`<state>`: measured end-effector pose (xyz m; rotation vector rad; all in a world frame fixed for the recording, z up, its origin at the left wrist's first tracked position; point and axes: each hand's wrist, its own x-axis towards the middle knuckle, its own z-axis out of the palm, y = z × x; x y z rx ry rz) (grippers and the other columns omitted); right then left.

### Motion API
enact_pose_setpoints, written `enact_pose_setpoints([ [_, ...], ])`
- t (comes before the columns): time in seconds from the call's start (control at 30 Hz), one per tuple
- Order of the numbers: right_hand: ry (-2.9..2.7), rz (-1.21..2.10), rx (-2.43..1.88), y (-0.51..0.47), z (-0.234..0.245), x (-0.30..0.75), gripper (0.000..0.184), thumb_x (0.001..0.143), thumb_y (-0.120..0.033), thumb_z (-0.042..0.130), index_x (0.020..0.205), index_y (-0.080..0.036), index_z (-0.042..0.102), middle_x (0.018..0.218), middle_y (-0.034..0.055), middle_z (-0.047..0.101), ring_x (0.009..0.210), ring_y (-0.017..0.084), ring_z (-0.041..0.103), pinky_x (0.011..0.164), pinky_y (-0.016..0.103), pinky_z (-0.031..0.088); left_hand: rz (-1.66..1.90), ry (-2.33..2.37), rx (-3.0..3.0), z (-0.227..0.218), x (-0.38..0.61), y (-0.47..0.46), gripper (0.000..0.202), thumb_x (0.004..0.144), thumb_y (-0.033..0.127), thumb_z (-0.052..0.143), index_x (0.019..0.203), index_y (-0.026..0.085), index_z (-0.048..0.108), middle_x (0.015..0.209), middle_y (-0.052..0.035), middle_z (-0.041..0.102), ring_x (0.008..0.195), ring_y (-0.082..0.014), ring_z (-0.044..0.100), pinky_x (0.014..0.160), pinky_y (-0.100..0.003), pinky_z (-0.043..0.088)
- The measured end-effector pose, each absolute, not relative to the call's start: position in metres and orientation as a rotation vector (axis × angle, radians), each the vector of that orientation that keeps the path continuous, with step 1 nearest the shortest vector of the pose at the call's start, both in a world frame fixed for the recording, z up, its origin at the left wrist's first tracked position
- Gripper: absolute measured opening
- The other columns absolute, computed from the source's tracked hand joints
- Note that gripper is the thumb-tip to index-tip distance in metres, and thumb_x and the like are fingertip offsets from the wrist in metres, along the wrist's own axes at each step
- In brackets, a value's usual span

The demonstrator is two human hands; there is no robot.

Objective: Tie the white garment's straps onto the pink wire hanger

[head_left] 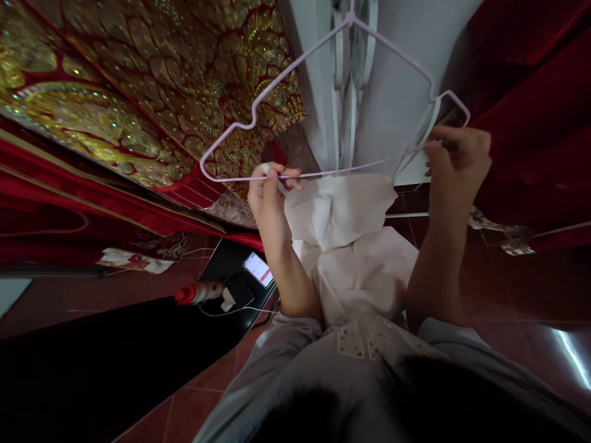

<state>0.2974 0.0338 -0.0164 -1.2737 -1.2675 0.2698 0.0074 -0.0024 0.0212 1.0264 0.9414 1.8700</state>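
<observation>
A pale lilac wire hanger hangs in front of me with its hook up by a white door frame. A white garment droops from its lower bar down to my chest. My left hand is closed in a pinch on a white strap of the garment at the hanger's bottom bar. My right hand is closed on another white strap at the hanger's right shoulder notch.
A red garment with gold sequin embroidery hangs at the left, dark red fabric at the right. On a black surface lie a lit phone, a dark device with a white charger and a red-capped bottle. The floor has red tiles.
</observation>
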Motion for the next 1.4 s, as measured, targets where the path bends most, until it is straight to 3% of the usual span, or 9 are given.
enact_pose_setpoints([
  [0.13,-1.266,0.309,-1.267,0.022,0.006,0.277,0.018,0.086,-0.018,0.069,0.099,-0.021,0.082,0.098,0.0023,0.068,0.072,0.008,0.056,0.062,0.025,0.043,1.887,0.998,1.025,0.023,0.007,-0.002,0.028,0.107,0.041,0.067,0.088,0.022,0.061,0.080,-0.0018,0.074,0.064,-0.0132,0.063,0.070,-0.025,0.057],
  [0.27,-1.288,0.530,-1.183,0.006,0.022,0.252,0.017,0.088,-0.018,0.069,0.095,-0.020,0.083,0.088,-0.0007,0.076,0.053,0.002,0.040,0.050,0.022,0.026,1.905,0.983,1.035,0.023,0.007,-0.003,0.029,0.106,0.043,0.068,0.087,0.022,0.060,0.080,-0.0019,0.073,0.063,-0.0135,0.062,0.069,-0.026,0.056],
  [0.33,-1.249,0.507,-1.160,0.002,0.027,0.243,0.014,0.088,-0.021,0.070,0.093,-0.020,0.083,0.086,-0.0004,0.078,0.051,0.002,0.042,0.047,0.021,0.025,1.911,0.964,1.049,0.023,0.006,-0.004,0.029,0.106,0.042,0.069,0.087,0.022,0.061,0.079,-0.0021,0.072,0.063,-0.0137,0.062,0.070,-0.027,0.056],
  [0.53,-1.066,0.287,-1.107,0.001,0.027,0.242,0.006,0.083,-0.023,0.076,0.080,-0.018,0.078,0.068,-0.0035,0.069,0.048,0.003,0.048,0.045,0.019,0.029,1.917,0.951,1.067,0.023,0.003,-0.003,0.029,0.104,0.042,0.071,0.086,0.021,0.061,0.077,-0.0022,0.071,0.063,-0.0139,0.060,0.069,-0.028,0.054],
  [0.8,-1.189,0.487,-0.932,0.002,0.028,0.238,0.016,0.082,-0.019,0.074,0.096,-0.022,0.080,0.084,0.0034,0.074,0.068,0.013,0.066,0.057,0.026,0.051,1.925,0.940,1.109,0.017,0.003,-0.001,0.026,0.102,0.044,0.071,0.088,0.025,0.062,0.080,-0.0028,0.072,0.064,-0.0161,0.058,0.070,-0.031,0.053],
  [1.0,-1.266,0.330,-0.859,0.022,0.041,0.241,0.053,0.085,-0.014,0.058,0.128,-0.034,0.080,0.119,-0.0001,0.079,0.056,0.007,0.050,0.050,0.028,0.038,1.875,1.030,1.099,0.019,0.005,-0.004,0.033,0.103,0.051,0.069,0.087,0.024,0.057,0.080,-0.0026,0.070,0.063,-0.0159,0.056,0.070,-0.032,0.051],
  [1.2,-1.182,0.161,-0.753,0.037,0.030,0.269,0.078,0.077,-0.006,0.049,0.141,-0.044,0.072,0.147,-0.0067,0.072,0.056,0.006,0.050,0.051,0.029,0.033,1.872,1.029,1.094,0.017,0.005,-0.005,0.034,0.103,0.051,0.070,0.087,0.024,0.058,0.079,-0.0018,0.070,0.063,-0.0147,0.056,0.069,-0.030,0.051],
  [1.3,-1.018,0.141,-0.793,0.049,0.011,0.296,0.071,0.078,-0.012,0.050,0.138,-0.040,0.073,0.146,-0.0031,0.070,0.056,0.004,0.045,0.051,0.025,0.025,1.881,0.977,1.087,0.016,0.004,-0.004,0.030,0.104,0.046,0.070,0.086,0.023,0.060,0.078,-0.0015,0.070,0.063,-0.0139,0.056,0.069,-0.029,0.052],
  [1.4,-0.791,0.042,-0.873,0.051,-0.003,0.308,0.038,0.087,-0.027,0.050,0.115,-0.030,0.076,0.108,0.0010,0.077,0.050,0.005,0.031,0.051,0.025,0.016,1.873,0.984,1.061,0.017,0.004,-0.004,0.027,0.106,0.040,0.067,0.086,0.023,0.061,0.078,-0.0012,0.071,0.062,-0.0136,0.057,0.067,-0.028,0.051],
])
